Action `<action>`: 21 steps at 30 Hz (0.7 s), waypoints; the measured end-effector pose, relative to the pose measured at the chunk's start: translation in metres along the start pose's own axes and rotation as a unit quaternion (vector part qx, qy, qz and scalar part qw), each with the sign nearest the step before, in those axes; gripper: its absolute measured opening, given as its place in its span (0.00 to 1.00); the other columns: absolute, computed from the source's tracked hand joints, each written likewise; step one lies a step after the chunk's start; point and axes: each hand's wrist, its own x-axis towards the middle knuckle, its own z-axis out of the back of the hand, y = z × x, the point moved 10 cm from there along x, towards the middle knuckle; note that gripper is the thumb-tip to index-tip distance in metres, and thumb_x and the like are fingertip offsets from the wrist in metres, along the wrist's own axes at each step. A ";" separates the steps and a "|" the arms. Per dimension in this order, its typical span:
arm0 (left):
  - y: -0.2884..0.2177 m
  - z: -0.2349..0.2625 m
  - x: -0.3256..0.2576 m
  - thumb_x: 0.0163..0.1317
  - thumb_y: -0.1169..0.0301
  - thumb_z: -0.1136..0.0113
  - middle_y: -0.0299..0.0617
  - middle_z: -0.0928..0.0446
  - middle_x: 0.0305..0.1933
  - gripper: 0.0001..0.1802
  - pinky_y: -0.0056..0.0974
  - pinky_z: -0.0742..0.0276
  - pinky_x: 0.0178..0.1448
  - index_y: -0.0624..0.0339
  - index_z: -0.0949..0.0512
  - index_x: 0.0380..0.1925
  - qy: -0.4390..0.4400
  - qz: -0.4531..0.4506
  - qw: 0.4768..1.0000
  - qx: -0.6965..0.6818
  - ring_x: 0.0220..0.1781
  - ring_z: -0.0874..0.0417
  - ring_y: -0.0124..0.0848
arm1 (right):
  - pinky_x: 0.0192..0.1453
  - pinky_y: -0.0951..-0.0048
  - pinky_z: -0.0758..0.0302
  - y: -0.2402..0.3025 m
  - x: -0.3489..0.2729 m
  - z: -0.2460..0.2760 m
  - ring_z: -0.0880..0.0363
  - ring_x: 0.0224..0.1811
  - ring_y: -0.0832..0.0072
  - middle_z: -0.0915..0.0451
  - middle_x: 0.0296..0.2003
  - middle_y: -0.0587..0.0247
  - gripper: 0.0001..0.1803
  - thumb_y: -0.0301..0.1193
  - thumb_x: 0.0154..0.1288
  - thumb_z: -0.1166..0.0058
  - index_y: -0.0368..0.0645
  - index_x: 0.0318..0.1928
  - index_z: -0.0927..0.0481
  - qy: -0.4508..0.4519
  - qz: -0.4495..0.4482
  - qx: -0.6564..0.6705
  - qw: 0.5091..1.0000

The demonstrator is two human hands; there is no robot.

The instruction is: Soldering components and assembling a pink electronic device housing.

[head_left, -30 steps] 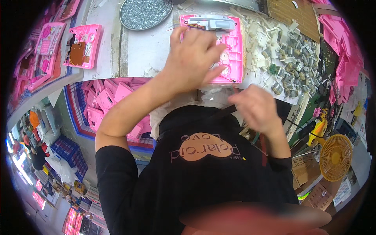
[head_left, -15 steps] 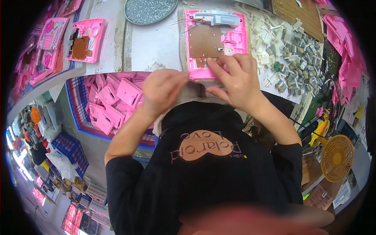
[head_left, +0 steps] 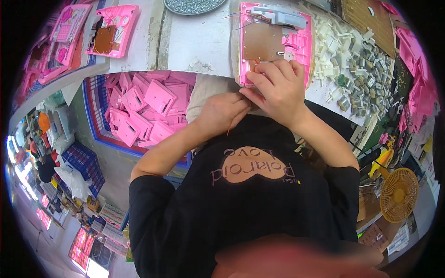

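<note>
Broadly, the bench (head_left: 194,44) runs across the top; all places below are given from it. Under its near edge sits a blue crate (head_left: 139,116) heaped with pink shells. On the bench's right part lies a spread of small white and grey parts (head_left: 352,60); at its far edge a round tray of screws (head_left: 192,4); at its left a second pink shell (head_left: 111,30).

The pink housing (head_left: 278,41) lies at the bench's near edge, a brown board (head_left: 263,41) seated inside it.

Right hand (head_left: 278,90) rests on the housing's near end, fingers curled and pinching narrowly at something there; what they hold I cannot tell. Left hand (head_left: 222,113) hangs just off the bench edge, touching the right, fingers closed on a thin orange wire (head_left: 230,127).

Judged step: wiring at the board's near edge. Next move likely wants fine fingertip placement of the wire.

Room: parts crowd the housing's right side; bare bench lies to its left.
</note>
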 end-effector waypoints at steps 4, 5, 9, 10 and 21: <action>-0.001 0.035 0.010 0.57 0.76 0.31 0.45 0.21 0.33 0.12 0.43 0.22 0.34 0.58 0.18 0.42 0.164 0.012 0.986 -0.021 0.31 0.19 0.42 | 0.53 0.58 0.36 0.002 -0.001 -0.003 0.23 0.46 0.65 0.20 0.42 0.68 0.18 0.35 0.50 0.28 0.50 0.41 0.19 0.007 -0.016 -0.018 1.000; -0.007 0.057 0.021 0.57 0.76 0.30 0.44 0.22 0.33 0.12 0.41 0.22 0.34 0.58 0.18 0.42 0.118 0.031 0.991 -0.056 0.31 0.19 0.41 | 0.53 0.58 0.36 0.000 0.001 0.000 0.23 0.45 0.65 0.20 0.42 0.68 0.18 0.35 0.49 0.29 0.50 0.41 0.20 0.013 -0.016 -0.028 0.999; -0.006 0.071 0.052 0.56 0.70 0.27 0.44 0.22 0.32 0.14 0.46 0.22 0.37 0.56 0.19 0.42 -0.020 -0.036 0.999 -0.019 0.35 0.17 0.46 | 0.52 0.56 0.34 0.001 0.008 0.001 0.25 0.46 0.64 0.21 0.43 0.63 0.16 0.38 0.52 0.34 0.49 0.39 0.22 0.051 -0.032 -0.013 0.998; -0.003 0.066 0.054 0.56 0.69 0.26 0.43 0.23 0.31 0.15 0.45 0.22 0.35 0.55 0.19 0.42 -0.013 -0.077 0.997 0.009 0.34 0.17 0.46 | 0.54 0.56 0.34 -0.001 0.010 0.002 0.25 0.48 0.64 0.21 0.46 0.63 0.18 0.39 0.51 0.31 0.49 0.42 0.21 0.083 -0.034 -0.015 0.996; -0.007 0.068 0.067 0.56 0.66 0.25 0.37 0.27 0.25 0.11 0.43 0.26 0.28 0.50 0.17 0.37 0.008 -0.174 0.984 0.019 0.26 0.21 0.39 | 0.44 0.75 0.23 -0.376 0.141 0.193 0.17 0.38 0.80 0.12 0.36 0.65 0.09 0.29 0.70 0.38 0.38 0.46 0.13 -0.100 -0.163 -0.068 0.979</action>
